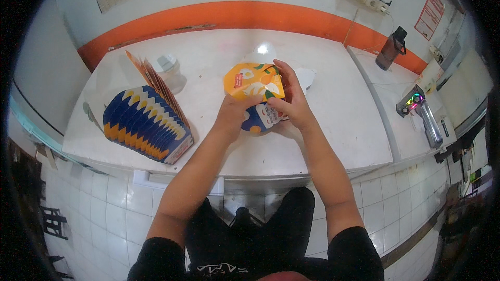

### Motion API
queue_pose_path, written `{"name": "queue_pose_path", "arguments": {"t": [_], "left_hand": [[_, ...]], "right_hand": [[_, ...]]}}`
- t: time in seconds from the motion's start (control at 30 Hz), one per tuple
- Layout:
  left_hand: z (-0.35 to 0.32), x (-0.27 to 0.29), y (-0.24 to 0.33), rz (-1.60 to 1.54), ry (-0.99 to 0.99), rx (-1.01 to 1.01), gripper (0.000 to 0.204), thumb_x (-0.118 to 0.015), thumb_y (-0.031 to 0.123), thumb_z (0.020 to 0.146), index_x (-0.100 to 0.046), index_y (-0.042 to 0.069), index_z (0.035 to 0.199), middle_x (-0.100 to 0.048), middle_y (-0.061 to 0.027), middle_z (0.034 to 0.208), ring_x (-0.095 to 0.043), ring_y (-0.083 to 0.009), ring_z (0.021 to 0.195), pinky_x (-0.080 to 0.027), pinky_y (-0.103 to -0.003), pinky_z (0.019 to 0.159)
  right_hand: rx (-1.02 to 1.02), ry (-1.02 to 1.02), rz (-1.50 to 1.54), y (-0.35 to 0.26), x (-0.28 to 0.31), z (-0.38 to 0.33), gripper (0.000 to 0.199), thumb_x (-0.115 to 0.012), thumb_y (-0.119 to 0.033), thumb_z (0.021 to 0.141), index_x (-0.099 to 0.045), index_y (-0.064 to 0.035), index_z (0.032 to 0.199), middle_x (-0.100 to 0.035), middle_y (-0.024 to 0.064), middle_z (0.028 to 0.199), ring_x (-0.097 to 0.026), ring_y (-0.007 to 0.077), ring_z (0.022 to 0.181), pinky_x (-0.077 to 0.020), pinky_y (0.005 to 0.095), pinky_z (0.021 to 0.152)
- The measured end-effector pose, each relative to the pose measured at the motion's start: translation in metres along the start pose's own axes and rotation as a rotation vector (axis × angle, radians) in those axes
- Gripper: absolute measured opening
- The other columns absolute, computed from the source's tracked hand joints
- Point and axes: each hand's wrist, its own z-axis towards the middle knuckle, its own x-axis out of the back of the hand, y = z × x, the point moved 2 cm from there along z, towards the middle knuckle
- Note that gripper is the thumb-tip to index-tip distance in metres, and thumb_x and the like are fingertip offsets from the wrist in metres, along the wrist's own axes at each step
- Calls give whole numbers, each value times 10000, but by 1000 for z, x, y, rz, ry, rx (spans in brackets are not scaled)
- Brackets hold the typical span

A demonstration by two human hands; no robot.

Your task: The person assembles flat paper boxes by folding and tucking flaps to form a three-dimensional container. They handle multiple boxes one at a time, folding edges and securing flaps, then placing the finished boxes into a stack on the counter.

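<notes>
Between my two hands is a small cardboard box (250,77), its top yellow with white flower shapes and green leaves, its lower side dark blue. My left hand (230,116) grips the near left side, with the thumb on the yellow panel. On the right side, my right hand (297,100) has its fingers wrapped round the far edge and its thumb at the front, near the border of yellow and blue. The fingertips under the box are hidden. A leaning stack of blue, yellow and white cardboard boxes (143,122) stands left of my left forearm.
The white table (333,125) meets an orange wall band (234,16). Behind the stack stands a clear container (171,75). On the right-hand surface are a dark bottle (390,49), a black device with coloured lights (411,101) and a long grey device (431,125).
</notes>
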Motion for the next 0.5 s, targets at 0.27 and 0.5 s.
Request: {"name": "queue_pose_path", "arguments": {"t": [0.27,0.5], "left_hand": [[5,5,1,-74,-6,66,518,-762,213,903,-558,38,1345,-696,-80,1161,-712,-192,984,-593,-324,881],[15,7,-11,609,335,-436,834,-844,337,855,-393,16,1479,-547,-143,1392,-578,-213,1248,-504,-334,1034]], "right_hand": [[12,22,-141,3,4,0,995,-878,-101,700,-355,-148,1545,-486,129,1367,-523,267,1308,-443,375,1138],[227,335,47,6,23,6,1068,-881,-43,680,-295,-138,1568,-424,141,1418,-513,285,1331,-473,423,1137]]}}
